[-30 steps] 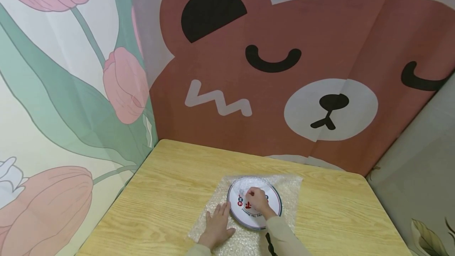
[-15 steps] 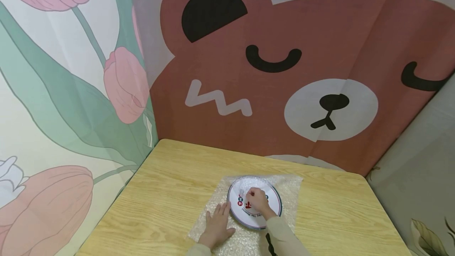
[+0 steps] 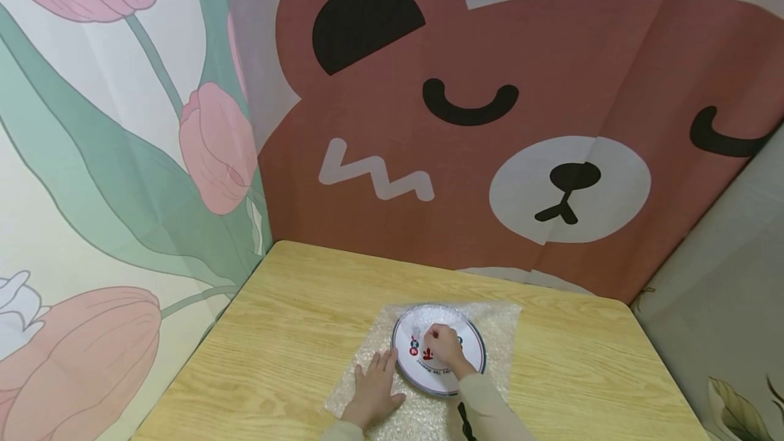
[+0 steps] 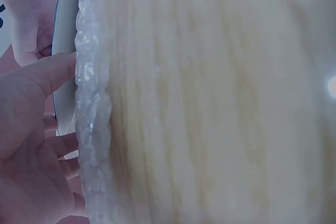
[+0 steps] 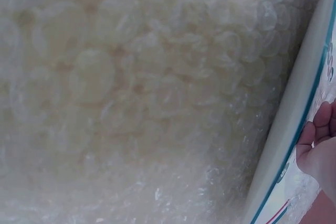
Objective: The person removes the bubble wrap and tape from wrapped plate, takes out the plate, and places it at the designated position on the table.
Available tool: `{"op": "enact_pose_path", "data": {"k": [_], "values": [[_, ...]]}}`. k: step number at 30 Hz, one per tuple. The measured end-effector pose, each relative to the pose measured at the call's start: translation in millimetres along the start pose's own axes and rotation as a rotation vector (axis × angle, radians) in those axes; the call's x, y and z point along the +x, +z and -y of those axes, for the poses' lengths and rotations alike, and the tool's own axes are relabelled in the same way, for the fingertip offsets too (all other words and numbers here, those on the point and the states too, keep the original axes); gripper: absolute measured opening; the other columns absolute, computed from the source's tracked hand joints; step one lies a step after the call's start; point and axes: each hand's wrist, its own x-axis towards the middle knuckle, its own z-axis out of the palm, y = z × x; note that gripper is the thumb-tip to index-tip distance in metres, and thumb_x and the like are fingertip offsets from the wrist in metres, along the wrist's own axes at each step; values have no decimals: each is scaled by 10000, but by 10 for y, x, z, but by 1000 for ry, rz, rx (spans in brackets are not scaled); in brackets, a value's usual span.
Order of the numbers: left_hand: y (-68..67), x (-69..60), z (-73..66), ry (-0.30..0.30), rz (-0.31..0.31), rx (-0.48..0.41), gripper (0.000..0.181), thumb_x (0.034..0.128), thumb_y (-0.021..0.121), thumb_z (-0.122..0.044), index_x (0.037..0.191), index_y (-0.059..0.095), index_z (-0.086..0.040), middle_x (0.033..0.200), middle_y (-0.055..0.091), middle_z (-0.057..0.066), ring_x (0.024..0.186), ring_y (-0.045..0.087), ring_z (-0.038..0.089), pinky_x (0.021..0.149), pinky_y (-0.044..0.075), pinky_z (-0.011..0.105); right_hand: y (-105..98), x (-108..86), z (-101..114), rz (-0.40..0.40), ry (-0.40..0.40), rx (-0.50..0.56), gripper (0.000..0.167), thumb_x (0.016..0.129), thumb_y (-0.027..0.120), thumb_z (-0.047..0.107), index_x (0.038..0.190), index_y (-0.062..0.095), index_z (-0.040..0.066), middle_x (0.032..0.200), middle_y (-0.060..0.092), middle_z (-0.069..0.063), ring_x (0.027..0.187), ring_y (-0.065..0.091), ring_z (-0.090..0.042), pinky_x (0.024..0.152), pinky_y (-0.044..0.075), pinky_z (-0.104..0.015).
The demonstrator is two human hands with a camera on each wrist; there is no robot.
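A round white plate (image 3: pixel 471 351) with a dark rim line and red and dark print lies on a sheet of bubble wrap (image 3: pixel 499 329). My left hand (image 3: pixel 375 390) rests with spread fingers on the sheet, fingertips at the plate's left edge. Over the plate's middle, my right hand (image 3: pixel 447 349) has curled fingers and seems to pinch a crumpled clear piece of bubble wrap (image 3: pixel 418 329). In the right wrist view, clear crumpled plastic (image 5: pixel 302 195) shows beside that hand on the plate. The left wrist view shows the left thumb (image 4: pixel 55 69) beside the plate's edge.
The plate and sheet lie on a wood-grain table (image 3: pixel 294 332), towards its front. A cloth with a brown bear (image 3: pixel 380 237) hangs behind the table, a tulip-print cloth (image 3: pixel 122 175) on the left and a pale cloth (image 3: pixel 704 278) on the right.
The clear patch beside the right fingers looks slightly different in shape. Both hands and the plate keep nearly the same places.
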Motion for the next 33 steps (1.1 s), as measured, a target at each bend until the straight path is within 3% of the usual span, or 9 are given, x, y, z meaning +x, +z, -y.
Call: {"op": "enact_pose_path", "data": {"k": [9, 33], "values": [[-5, -13, -6, 0, 0, 2, 814, 708, 708, -350, 1348, 339, -9, 1321, 407, 186, 1224, 325, 387, 890, 219, 672, -2, -9, 7, 19, 19, 11, 165, 790, 539, 76, 626, 533, 72, 559, 468, 25, 517, 435, -107, 469, 373, -239], [12, -8, -2, -27, 20, -46, 811, 710, 710, -326, 1356, 332, -15, 1345, 382, 178, 1244, 287, 394, 903, 178, 680, -14, -40, 31, -24, -63, 14, 161, 767, 556, 38, 613, 528, 72, 555, 462, 38, 513, 421, -93, 462, 364, -223]]}}
